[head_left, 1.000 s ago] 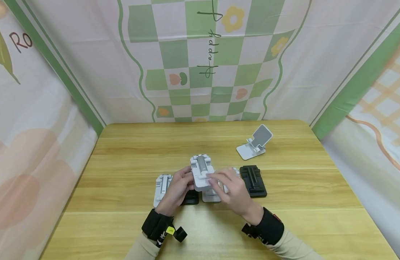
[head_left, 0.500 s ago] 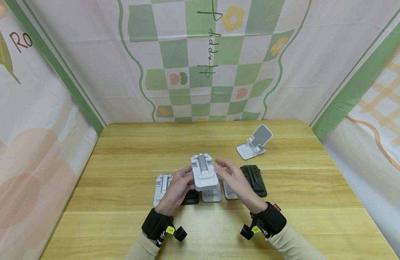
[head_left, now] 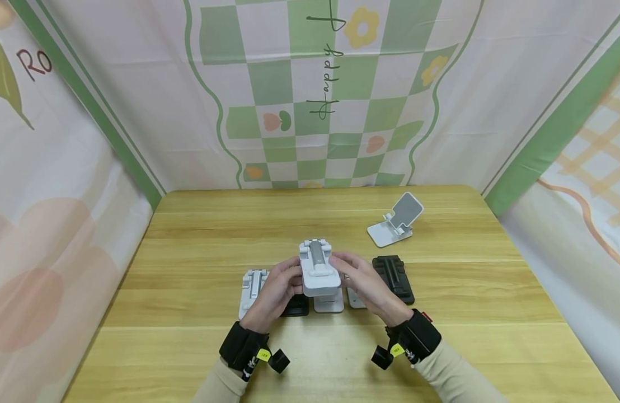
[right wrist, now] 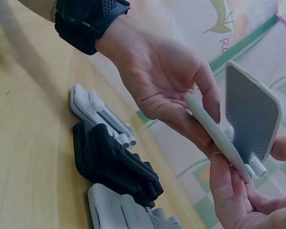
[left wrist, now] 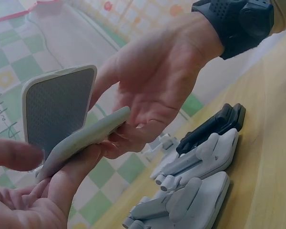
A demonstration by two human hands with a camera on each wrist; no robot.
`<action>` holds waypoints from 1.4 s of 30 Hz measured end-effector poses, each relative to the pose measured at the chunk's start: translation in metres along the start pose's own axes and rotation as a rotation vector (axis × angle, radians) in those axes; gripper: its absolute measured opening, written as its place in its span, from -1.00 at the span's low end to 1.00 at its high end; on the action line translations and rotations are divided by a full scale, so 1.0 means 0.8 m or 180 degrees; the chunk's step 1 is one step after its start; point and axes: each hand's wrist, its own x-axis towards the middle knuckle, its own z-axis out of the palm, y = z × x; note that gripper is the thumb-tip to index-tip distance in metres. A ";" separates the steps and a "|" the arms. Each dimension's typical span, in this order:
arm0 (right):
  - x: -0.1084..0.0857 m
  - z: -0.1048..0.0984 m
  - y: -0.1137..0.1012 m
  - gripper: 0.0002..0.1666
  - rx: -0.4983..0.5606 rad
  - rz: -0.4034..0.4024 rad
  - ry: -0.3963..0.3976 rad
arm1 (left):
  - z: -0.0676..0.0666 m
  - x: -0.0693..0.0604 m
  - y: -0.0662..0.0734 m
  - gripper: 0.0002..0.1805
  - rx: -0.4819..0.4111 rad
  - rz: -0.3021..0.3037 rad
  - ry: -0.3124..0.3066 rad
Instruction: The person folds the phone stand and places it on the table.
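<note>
A white phone stand [head_left: 317,274] is held up over the table, its grey-padded plate [left wrist: 62,105] swung away from the base [right wrist: 214,129]. My left hand [head_left: 277,291] grips the stand's left side, fingers under the base, as the right wrist view shows. From the other side my right hand [head_left: 367,282] holds it too, with the thumb [right wrist: 283,147] by the plate's edge and fingers beneath the base. In the head view the padded face is turned away from me.
Below my hands lies a row of folded phone stands: white [head_left: 252,291], black [head_left: 296,307], white [head_left: 329,302], white [head_left: 356,299] and black [head_left: 393,280]. An unfolded white stand [head_left: 395,221] stands farther back on the right. Patterned cloth [head_left: 310,84] hangs behind the wooden table [head_left: 214,235].
My right hand drew back from the stand's front, moved to its right edge and now holds it there. The left hand kept its grip; the stand shifted slightly to the right.
</note>
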 end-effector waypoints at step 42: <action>0.001 0.001 0.012 -0.36 0.0024 -0.0033 0.0180 | 0.001 0.000 -0.006 -0.41 0.0029 -0.0046 -0.0093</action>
